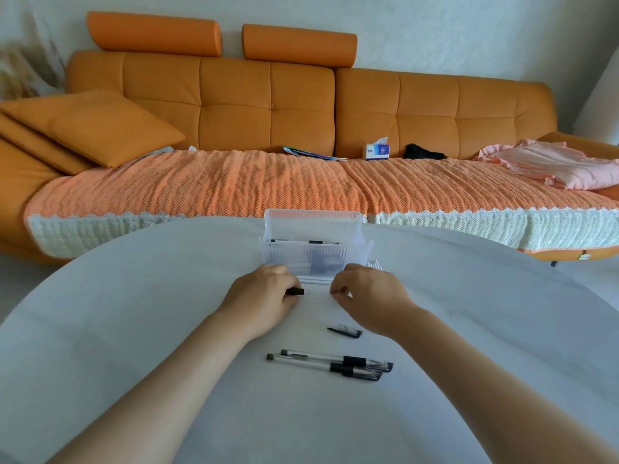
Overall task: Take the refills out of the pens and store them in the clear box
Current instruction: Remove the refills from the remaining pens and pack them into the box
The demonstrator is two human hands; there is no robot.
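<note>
head view: left hand (264, 296) and right hand (368, 296) pinch one clear plastic pen (296, 291).

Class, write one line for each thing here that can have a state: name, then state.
clear box: lid up, pens inside.
left hand: grips the black end of a pen.
right hand: seems to pinch its clear barrel.
two pens: whole, lying side by side.
loose cap: off, lying on the table.
tissue box: open, tissue sticking up.

Two whole pens (335, 357) (315, 363), one held pen (296, 291), one loose cap (345, 331), one clear box (315, 226), two hands (264, 296) (366, 298)
</note>
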